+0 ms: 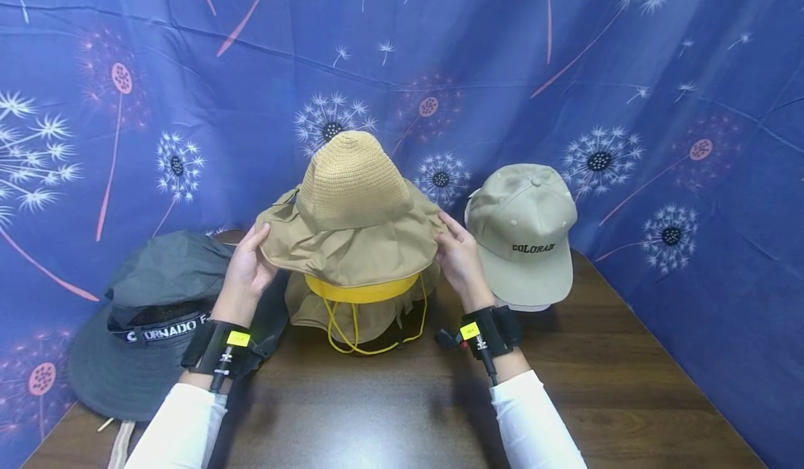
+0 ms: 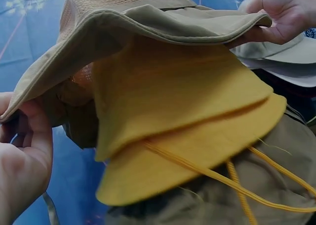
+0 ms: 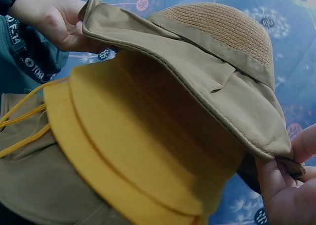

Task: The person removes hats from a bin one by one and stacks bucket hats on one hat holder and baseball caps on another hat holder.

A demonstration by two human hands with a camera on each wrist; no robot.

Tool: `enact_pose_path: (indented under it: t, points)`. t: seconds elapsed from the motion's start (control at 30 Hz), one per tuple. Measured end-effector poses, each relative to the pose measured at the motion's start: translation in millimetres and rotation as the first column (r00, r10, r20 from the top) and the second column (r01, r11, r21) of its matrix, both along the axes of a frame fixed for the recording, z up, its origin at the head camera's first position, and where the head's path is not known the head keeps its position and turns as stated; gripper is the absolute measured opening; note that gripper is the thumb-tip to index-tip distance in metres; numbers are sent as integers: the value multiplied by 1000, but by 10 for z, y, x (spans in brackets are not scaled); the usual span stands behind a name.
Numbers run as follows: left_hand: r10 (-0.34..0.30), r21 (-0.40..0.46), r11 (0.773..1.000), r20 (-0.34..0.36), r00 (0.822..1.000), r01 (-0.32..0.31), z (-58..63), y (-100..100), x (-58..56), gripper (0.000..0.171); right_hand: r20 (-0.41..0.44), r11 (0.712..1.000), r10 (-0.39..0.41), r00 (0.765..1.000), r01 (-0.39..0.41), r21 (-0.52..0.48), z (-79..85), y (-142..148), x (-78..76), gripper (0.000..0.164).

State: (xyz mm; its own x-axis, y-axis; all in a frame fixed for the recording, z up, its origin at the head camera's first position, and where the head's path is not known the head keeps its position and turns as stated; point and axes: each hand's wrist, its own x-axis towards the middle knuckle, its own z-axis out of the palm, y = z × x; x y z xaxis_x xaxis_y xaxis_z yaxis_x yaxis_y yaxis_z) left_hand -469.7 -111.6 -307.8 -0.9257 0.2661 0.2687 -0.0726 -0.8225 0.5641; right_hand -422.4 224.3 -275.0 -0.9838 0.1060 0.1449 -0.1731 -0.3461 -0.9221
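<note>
A tan sun hat (image 1: 352, 183) with a woven crown and wide cloth brim sits over a stack at the table's middle. My left hand (image 1: 248, 268) pinches the left edge of its brim, thumb on one side and fingers beneath. At the opposite edge my right hand (image 1: 460, 256) grips the brim likewise. Both wrist views show the brim lifted above yellow bucket hats (image 2: 182, 106), two yellow brims one over the other. Yellow cords (image 1: 352, 336) hang from them. Below lies an olive-tan hat (image 3: 54, 180), mostly covered by the yellow ones.
To the left stands a pile with a dark bucket hat (image 1: 169, 266) on top, lettered on its band. A beige cap (image 1: 527, 225) marked COLORADO tops another pile on the right. The brown wooden table (image 1: 377, 420) meets a blue dandelion-print cloth (image 1: 502, 29) behind.
</note>
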Motion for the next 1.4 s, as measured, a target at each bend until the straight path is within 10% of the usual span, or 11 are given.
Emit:
enact_pose_path:
  t: [0.67,1.13,1.4]
  points:
    - [65,-15,998,265,962,-64,-380,195,42,62,84,1000,1,996,0,-12,-503,-24,-54,65]
    - [144,-249,965,248,958,-81,-444,268,62,57,128,1000,12,992,-14,9,-710,4,-83,66]
    - [238,-354,923,215,947,-151,-391,324,132,55,134,980,-97,986,71,187,-669,6,-39,62]
